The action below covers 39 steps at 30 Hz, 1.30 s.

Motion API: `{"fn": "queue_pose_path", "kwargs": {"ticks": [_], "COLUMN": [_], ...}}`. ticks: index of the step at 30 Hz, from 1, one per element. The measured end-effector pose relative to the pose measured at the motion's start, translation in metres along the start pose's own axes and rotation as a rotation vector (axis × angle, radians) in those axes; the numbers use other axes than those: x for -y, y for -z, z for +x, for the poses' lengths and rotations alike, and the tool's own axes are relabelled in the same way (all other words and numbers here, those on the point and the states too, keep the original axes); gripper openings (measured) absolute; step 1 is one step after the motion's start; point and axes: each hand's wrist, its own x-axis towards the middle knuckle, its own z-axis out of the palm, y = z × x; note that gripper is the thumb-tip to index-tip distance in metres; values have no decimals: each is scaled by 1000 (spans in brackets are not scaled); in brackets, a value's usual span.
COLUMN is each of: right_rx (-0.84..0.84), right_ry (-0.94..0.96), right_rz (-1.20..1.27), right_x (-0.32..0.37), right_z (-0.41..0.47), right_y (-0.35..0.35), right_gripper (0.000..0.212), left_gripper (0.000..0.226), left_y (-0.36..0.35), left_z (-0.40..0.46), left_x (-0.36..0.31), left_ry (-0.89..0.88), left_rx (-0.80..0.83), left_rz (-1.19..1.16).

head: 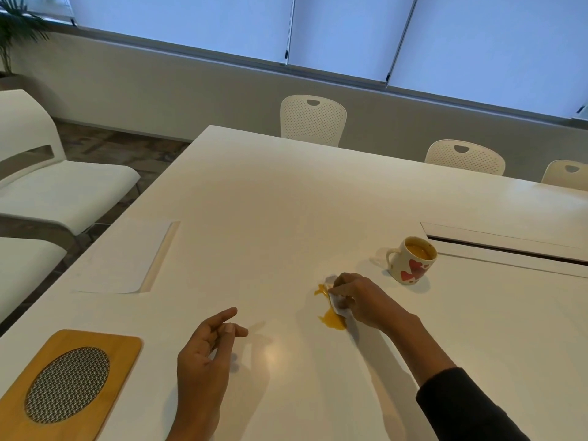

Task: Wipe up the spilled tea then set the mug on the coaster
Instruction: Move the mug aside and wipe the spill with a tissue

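While the spilled tea [331, 308] lies in two orange patches just right of the frame's centre, one small near the fingertips and one larger toward the wrist, the streak between them runs from upper left to lower right, along the line of the right forearm. The right hand [358, 300] sits directly on it, fingers curled round a wadded white tissue [338, 305] pressed to the table [254, 202]; most of the tissue is hidden under the fingers, so how soaked it is cannot be judged, nor how much liquid lies beneath the palm. Up and to the right of that hand, near but apart, stands the mug [412, 261], printed with red hearts, upright, part full, handle turned toward frame left. The left hand [208, 343] hovers lower centre, loosely curled, holding nothing, well away from the spill. Beyond it, in the lower-left corner, the wooden coaster [68, 381] with its woven oval inset is partly cut off by the frame edge, so the mug will need to cross the frame.
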Motion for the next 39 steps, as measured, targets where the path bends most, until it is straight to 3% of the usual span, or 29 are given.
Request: {"fn": "queue_pose_path", "kwargs": {"ticks": [5, 13, 18, 22, 27, 33, 39], "right_rx": [-106, -214, -248, -117, 58, -144, -365], "right_ry": [-4, 51, -58, -287, -389, -452, -250], "right_rz": [-45, -99, 95, 381, 585, 374, 51], "right_x": [-4, 4, 5, -3, -6, -7, 0], "right_z": [-9, -11, -5, -11, -10, 3, 2], "right_y": [-15, -25, -11, 14, 30, 12, -7], "right_gripper": [24, 24, 13, 15, 12, 7, 6], "left_gripper": [23, 24, 23, 23, 23, 23, 23], "left_y": [-4, -9, -8, -5, -5, -5, -2], "left_z": [-5, -16, -22, -25, -27, -31, -31], "left_x": [-3, -2, -6, -9, -9, -9, -7], "left_ry": [9, 20, 11, 1, 9, 18, 24], "left_rx": [1, 22, 29, 31, 34, 45, 29], "left_rz": [-2, -12, -17, -25, -28, -19, -3]}}
